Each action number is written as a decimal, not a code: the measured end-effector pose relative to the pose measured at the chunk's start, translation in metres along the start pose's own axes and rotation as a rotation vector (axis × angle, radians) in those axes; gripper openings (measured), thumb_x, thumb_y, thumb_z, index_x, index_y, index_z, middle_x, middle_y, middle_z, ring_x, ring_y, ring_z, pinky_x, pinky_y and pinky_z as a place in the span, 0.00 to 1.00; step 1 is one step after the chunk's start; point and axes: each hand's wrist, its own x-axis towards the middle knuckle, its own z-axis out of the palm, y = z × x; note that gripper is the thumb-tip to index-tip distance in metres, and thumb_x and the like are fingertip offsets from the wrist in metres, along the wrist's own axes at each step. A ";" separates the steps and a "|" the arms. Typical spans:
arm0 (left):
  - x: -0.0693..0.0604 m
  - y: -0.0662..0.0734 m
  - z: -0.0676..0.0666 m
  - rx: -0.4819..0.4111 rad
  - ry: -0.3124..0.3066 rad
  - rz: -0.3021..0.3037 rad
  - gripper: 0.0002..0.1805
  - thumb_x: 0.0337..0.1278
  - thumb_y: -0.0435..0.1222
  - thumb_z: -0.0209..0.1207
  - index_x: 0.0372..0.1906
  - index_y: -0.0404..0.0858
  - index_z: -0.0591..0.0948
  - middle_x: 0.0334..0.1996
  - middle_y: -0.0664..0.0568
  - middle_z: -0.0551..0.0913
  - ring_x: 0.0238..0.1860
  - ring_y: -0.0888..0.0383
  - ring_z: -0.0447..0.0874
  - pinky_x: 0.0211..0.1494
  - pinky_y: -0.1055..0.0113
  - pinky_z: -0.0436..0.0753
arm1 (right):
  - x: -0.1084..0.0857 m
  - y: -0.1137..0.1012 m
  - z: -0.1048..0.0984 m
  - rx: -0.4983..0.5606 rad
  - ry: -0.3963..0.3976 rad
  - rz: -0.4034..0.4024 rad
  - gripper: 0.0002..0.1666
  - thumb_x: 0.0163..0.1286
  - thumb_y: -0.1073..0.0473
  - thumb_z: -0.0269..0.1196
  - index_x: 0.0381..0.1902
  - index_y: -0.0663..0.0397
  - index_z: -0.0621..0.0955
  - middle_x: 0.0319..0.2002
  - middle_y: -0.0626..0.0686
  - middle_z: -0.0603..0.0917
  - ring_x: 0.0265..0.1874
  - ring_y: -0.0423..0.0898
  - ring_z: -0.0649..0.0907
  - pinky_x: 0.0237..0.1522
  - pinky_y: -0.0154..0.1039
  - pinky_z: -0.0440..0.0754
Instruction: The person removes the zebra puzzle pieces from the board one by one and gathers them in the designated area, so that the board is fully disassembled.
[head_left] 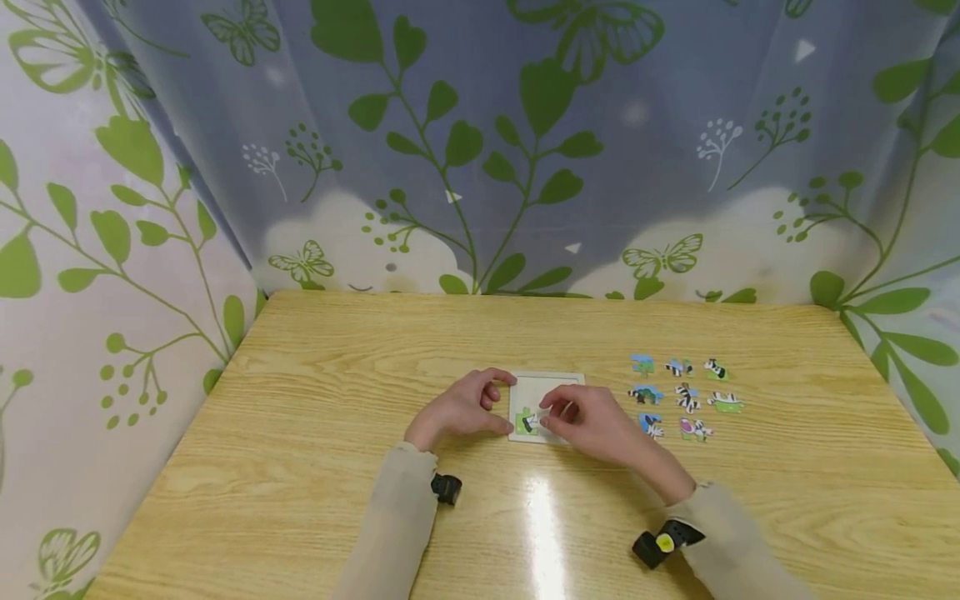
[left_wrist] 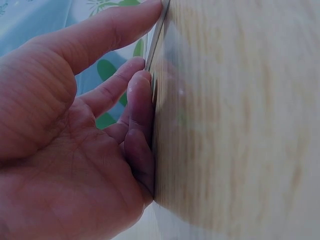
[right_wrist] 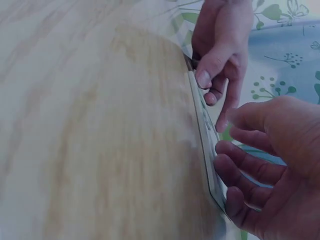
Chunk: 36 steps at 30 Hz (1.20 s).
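Note:
A shallow white puzzle tray (head_left: 550,380) lies on the table with one green, black and white jigsaw piece (head_left: 528,422) in its near left corner. My left hand (head_left: 465,408) holds the tray's left edge, thumb near the close corner and index finger near the far one; its other fingers are curled beneath. Over the tray hovers my right hand (head_left: 592,421), its thumb and bent fingertips beside the piece's right side. In the right wrist view, the right fingers (right_wrist: 250,170) are spread loosely, and nothing shows between them. Whether they touch the piece I cannot tell.
Several loose jigsaw pieces (head_left: 687,398) with animal pictures lie spread in rows to the right of the tray. The wooden table (head_left: 337,375) meets a leaf-patterned curtain (head_left: 480,208) at its back edge. Black straps with small devices circle both wrists.

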 end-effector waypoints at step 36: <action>0.002 0.001 0.001 -0.044 -0.004 -0.023 0.35 0.52 0.30 0.74 0.67 0.43 0.74 0.40 0.51 0.67 0.39 0.57 0.65 0.44 0.63 0.67 | 0.000 0.001 0.011 0.202 0.009 0.155 0.03 0.70 0.59 0.67 0.39 0.52 0.84 0.33 0.48 0.86 0.33 0.42 0.82 0.36 0.35 0.78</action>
